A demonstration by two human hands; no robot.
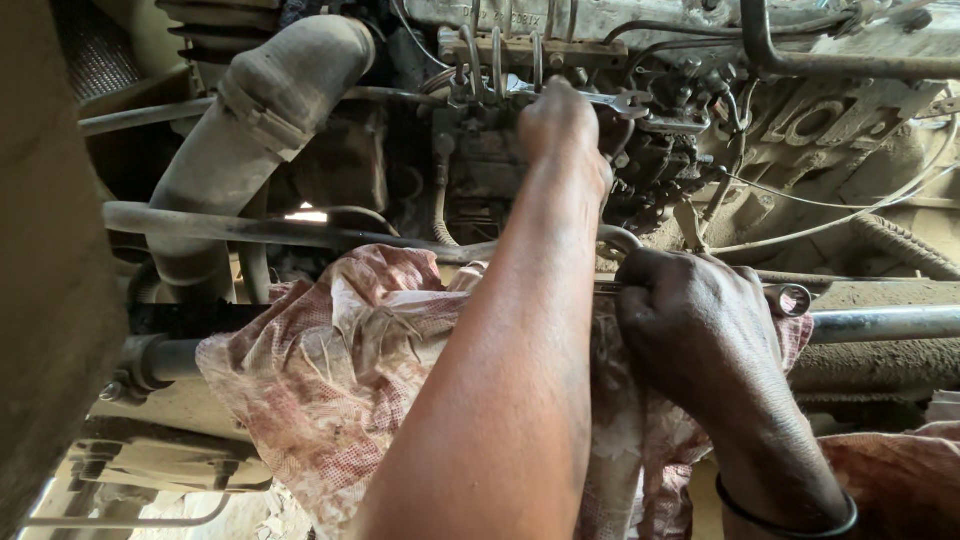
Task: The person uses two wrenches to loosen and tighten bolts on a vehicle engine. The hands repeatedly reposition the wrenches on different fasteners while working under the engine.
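The left hand [560,125] is reaching far up into a dirty engine. Its fingers are curled tight around a shiny open-end wrench [618,100]. The wrench is sticking out of the fist to the right, and its open mouth is sitting at the fittings on top of the dark fuel pump [655,160]. The wrench is lying almost flat, right under the hand's knuckles. Thin bent metal pipes [497,60] are standing up just to the left of the hand.

The right hand [700,325] is lower down and nearer to the camera. It is closed too, and it is holding more wrenches. One ring end [790,298] is poking out on the right side of the fist. Another curved end [620,238] is showing just above the fist on the left. A dark band [790,520] is sitting around this wrist.

Both arms are crossing over a red and white patterned cloth [330,370]. The cloth is hanging over a long metal bar [880,323] that is running left to right. A big dusty gray hose [260,110] is bending down on the left, well apart from both hands.
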